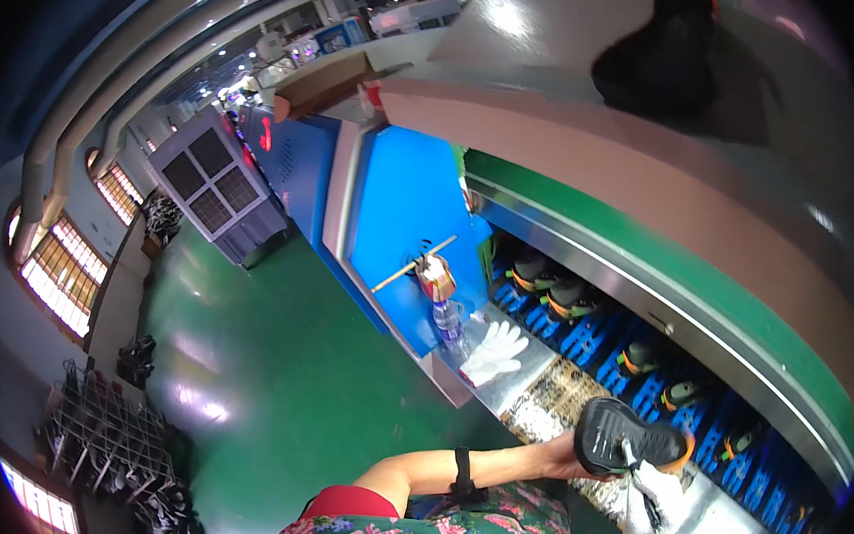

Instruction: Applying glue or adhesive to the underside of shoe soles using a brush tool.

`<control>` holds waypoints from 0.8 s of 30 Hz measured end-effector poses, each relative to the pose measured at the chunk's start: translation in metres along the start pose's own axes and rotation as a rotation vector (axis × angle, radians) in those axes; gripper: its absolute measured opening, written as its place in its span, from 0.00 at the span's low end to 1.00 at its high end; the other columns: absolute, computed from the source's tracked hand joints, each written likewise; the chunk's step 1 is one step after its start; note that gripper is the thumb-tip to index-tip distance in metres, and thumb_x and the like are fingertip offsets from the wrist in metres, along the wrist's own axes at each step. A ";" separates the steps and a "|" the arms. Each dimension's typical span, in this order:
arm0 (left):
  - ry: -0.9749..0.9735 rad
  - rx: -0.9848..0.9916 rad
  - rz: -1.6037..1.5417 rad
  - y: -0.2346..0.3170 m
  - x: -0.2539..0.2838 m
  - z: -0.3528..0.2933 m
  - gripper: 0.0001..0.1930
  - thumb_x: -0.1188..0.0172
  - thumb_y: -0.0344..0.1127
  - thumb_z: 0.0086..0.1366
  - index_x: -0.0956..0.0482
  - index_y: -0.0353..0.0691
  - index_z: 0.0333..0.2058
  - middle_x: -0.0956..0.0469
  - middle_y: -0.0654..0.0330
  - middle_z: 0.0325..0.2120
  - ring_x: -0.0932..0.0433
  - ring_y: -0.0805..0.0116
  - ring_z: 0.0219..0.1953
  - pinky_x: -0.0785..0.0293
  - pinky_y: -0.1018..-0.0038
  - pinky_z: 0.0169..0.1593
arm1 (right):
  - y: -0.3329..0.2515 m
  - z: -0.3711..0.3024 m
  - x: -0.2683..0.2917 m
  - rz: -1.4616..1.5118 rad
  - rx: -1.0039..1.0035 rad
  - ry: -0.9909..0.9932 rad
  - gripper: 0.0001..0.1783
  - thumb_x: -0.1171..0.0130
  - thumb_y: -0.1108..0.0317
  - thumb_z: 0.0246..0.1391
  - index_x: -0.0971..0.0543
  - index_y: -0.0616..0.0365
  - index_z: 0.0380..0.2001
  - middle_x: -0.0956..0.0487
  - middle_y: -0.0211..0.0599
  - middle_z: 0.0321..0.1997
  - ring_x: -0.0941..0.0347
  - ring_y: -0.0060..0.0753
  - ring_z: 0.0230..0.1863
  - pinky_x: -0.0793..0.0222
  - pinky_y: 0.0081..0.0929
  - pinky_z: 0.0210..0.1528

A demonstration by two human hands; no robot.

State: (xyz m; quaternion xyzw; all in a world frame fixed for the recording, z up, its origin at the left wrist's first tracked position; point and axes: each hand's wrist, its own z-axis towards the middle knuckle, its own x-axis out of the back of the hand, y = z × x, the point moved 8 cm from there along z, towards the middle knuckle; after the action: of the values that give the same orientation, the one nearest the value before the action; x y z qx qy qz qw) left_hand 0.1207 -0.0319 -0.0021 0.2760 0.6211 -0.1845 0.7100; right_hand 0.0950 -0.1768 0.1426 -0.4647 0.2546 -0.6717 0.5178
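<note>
My bare left hand (564, 458) grips the near left end of a black shoe sole (607, 432) with an orange edge, held over the metal ledge (540, 361). My right hand (658, 498), in a white glove, is closed around a thin tool (629, 454) with a pale tip. That tip touches the upturned face of the sole; I cannot make out whether it is a brush. A loose white glove (495, 354) lies on the ledge, beside a clear plastic bottle (448, 319).
Shoes (570, 296) with green and orange trim sit on blue racks (582, 337) under the green-edged machine hood (649, 254). Behind the bottle stands a container (436, 276) with a stick across it. A grey air cooler (215, 185) and a wire rack (109, 423) stand on the left.
</note>
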 end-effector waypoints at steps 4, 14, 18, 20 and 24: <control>-0.125 -0.011 -0.278 0.000 -0.015 -0.006 0.40 0.57 0.63 0.71 0.39 0.38 0.71 0.33 0.46 0.67 0.29 0.44 0.65 0.32 0.45 0.66 | -0.018 -0.009 0.004 -0.038 0.132 0.039 0.11 0.36 0.85 0.47 0.16 0.65 0.36 0.16 0.47 0.39 0.22 0.45 0.42 0.26 0.37 0.46; 0.383 0.036 0.022 -0.019 -0.011 -0.011 0.45 0.51 0.76 0.65 0.30 0.43 0.65 0.22 0.49 0.57 0.20 0.50 0.55 0.22 0.51 0.59 | -0.046 0.005 0.029 -0.189 0.243 0.163 0.15 0.28 0.76 0.45 0.12 0.56 0.40 0.13 0.38 0.41 0.17 0.40 0.35 0.22 0.33 0.38; 0.307 0.034 0.046 -0.024 -0.042 0.002 0.45 0.56 0.76 0.67 0.34 0.47 0.68 0.26 0.51 0.62 0.24 0.52 0.61 0.28 0.50 0.65 | -0.042 0.022 0.032 -0.182 0.268 0.196 0.17 0.28 0.76 0.45 0.13 0.55 0.42 0.13 0.39 0.42 0.17 0.40 0.38 0.22 0.33 0.40; 0.286 0.077 0.014 -0.029 -0.049 0.004 0.46 0.56 0.76 0.67 0.39 0.47 0.71 0.31 0.52 0.66 0.28 0.51 0.65 0.33 0.49 0.69 | -0.037 0.028 0.029 -0.201 0.254 0.149 0.16 0.30 0.76 0.47 0.12 0.56 0.43 0.13 0.40 0.46 0.17 0.41 0.42 0.22 0.34 0.46; 0.440 0.110 0.285 -0.030 -0.038 -0.001 0.47 0.55 0.74 0.67 0.44 0.46 0.73 0.35 0.52 0.69 0.31 0.49 0.67 0.35 0.47 0.70 | -0.031 0.034 0.022 -0.348 0.199 0.087 0.18 0.31 0.76 0.48 0.13 0.57 0.45 0.14 0.41 0.48 0.17 0.43 0.44 0.23 0.35 0.47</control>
State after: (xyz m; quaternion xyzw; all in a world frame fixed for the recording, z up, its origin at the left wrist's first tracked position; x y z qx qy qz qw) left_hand 0.0955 -0.0576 0.0303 0.4323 0.7043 -0.0515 0.5607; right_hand 0.1101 -0.1827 0.1906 -0.4189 0.1250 -0.7921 0.4260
